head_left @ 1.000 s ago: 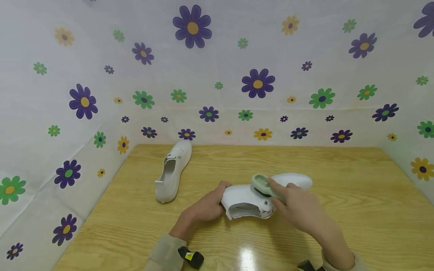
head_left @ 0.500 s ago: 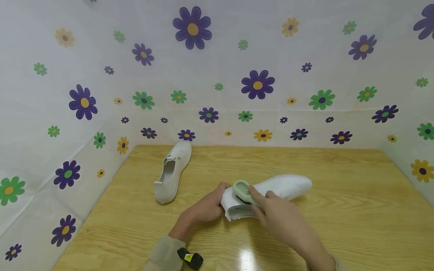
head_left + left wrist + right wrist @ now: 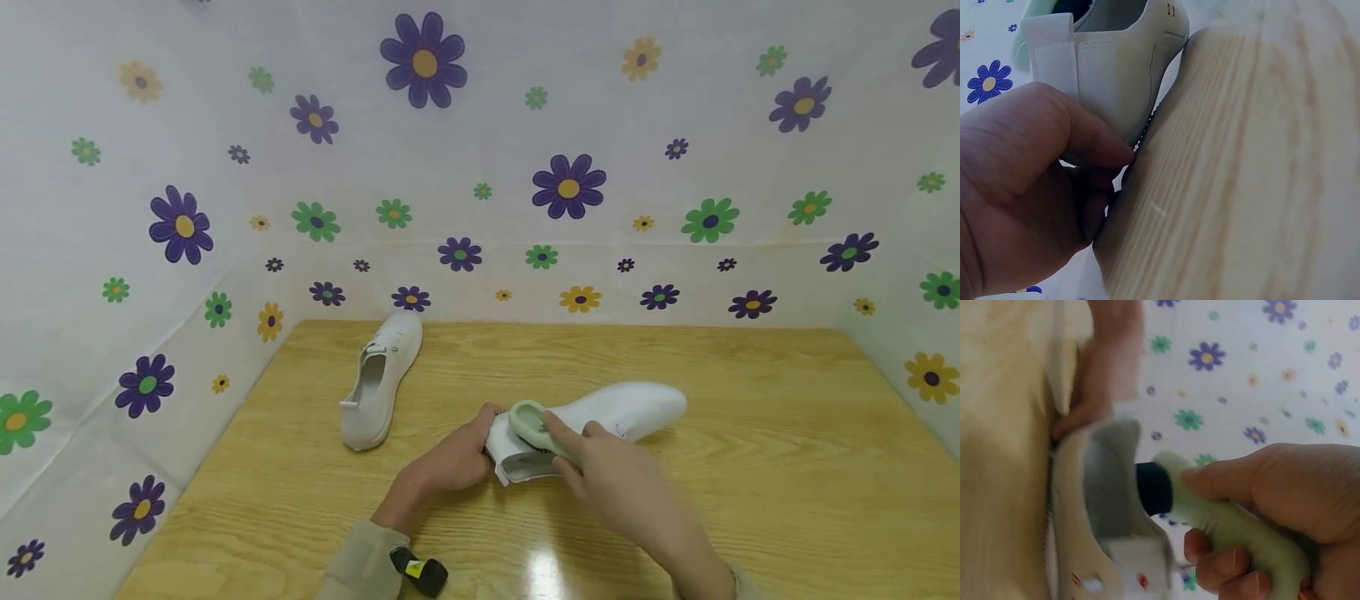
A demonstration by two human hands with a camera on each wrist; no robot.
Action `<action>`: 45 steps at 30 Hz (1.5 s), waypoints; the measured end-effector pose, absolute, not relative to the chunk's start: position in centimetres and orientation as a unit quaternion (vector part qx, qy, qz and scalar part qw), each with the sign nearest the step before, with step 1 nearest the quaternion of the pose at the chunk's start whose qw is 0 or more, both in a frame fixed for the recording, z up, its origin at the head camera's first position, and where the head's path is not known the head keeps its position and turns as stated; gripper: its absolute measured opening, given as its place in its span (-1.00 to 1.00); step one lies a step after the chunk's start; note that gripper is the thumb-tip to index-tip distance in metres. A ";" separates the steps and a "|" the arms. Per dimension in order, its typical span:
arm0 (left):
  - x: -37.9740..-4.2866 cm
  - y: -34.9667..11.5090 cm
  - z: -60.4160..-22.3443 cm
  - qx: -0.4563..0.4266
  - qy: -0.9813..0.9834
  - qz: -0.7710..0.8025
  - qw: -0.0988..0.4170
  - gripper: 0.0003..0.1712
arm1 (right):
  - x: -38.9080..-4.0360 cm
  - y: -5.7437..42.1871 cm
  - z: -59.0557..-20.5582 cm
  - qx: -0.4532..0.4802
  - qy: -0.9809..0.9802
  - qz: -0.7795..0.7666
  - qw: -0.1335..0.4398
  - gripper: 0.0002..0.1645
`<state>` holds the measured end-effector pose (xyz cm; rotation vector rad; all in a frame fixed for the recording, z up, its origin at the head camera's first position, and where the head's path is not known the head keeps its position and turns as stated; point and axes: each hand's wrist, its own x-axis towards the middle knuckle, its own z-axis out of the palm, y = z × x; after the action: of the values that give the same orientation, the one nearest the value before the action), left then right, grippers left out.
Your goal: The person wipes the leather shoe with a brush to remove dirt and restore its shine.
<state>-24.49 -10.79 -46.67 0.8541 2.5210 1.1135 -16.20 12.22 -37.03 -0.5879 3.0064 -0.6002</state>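
A white shoe [image 3: 637, 407] lies tilted on its side on the table, its opening towards me and its toe pointing right. My left hand [image 3: 459, 457] grips its heel; in the left wrist view the thumb presses on the heel [image 3: 1110, 81] low down near the sole. My right hand [image 3: 622, 479] holds a pale green brush [image 3: 528, 422] by its handle, fingers curled round it. Dark bristles [image 3: 1152, 489] touch the upper side of the shoe near the heel, beside the opening. Brush and right hand hide part of the shoe's middle.
A second white shoe [image 3: 384, 379] stands upright at the back left of the wooden table [image 3: 787, 467]. White cloth with printed flowers [image 3: 480, 125] encloses the table at the back and both sides. A black strap device [image 3: 420, 571] sits at the left wrist.
My right hand has moved the brush leftward along the shoe, from its middle to near the heel. The left hand still grips the heel; the shoe has barely shifted.
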 end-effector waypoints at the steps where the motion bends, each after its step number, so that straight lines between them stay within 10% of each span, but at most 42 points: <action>1: -24.5 -10.9 -46.7 0.295 0.866 0.385 0.126 -0.51 | -16.1 11.8 -37.3 -0.202 0.960 -0.193 0.001 -0.38; 9: -24.5 -10.9 -46.9 0.303 0.866 0.381 0.118 -0.58 | -16.2 12.8 -36.8 -0.219 0.948 -0.229 0.039 -0.38; 27: -24.4 -10.7 -46.6 0.286 0.865 0.383 0.154 0.04 | -18.9 28.3 -36.7 -0.130 0.930 -0.333 0.081 -0.31; 45: -23.9 -10.4 -45.3 0.197 0.910 0.322 0.170 -0.23 | -20.1 28.2 -39.6 -0.022 0.908 -0.407 0.097 -0.52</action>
<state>-23.92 -10.41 -45.31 0.5592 2.5860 0.9160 -20.11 28.15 -39.56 -0.0642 2.6886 -1.2061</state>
